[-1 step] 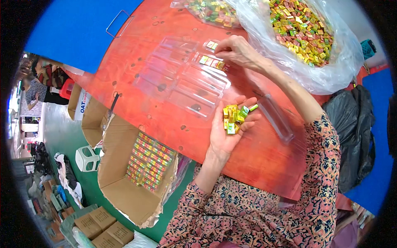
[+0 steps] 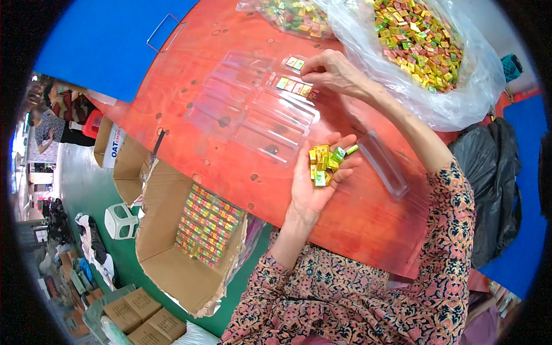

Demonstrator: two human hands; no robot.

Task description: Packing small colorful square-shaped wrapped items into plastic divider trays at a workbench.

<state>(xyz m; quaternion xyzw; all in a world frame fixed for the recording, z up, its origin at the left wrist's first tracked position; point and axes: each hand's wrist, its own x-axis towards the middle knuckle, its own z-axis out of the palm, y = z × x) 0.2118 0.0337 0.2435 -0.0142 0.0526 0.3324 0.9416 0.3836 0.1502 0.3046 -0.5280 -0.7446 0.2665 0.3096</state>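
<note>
My left hand (image 2: 307, 192) lies palm up over the near part of the red table, cradling a small heap of yellow and green wrapped pieces (image 2: 322, 164). Beyond it rests a clear plastic tray (image 2: 241, 133) with long compartments. One compartment at its far right end has a short row of wrapped pieces (image 2: 296, 87); a few more pieces (image 2: 295, 62) sit in the one beyond. My right hand (image 2: 329, 70) hovers at that end, thumb and fingers pinched together. What is between its fingertips is hidden. A narrow clear plastic piece (image 2: 384, 164) lies right of my left hand.
A large clear bag (image 2: 471, 106) of loose wrapped pieces stands at the far right, a smaller bag (image 2: 296, 17) beside it. Below the table's left edge, an open cardboard box (image 2: 158, 210) holds packed rows of pieces. A wire handle (image 2: 164, 33) juts at the far left edge.
</note>
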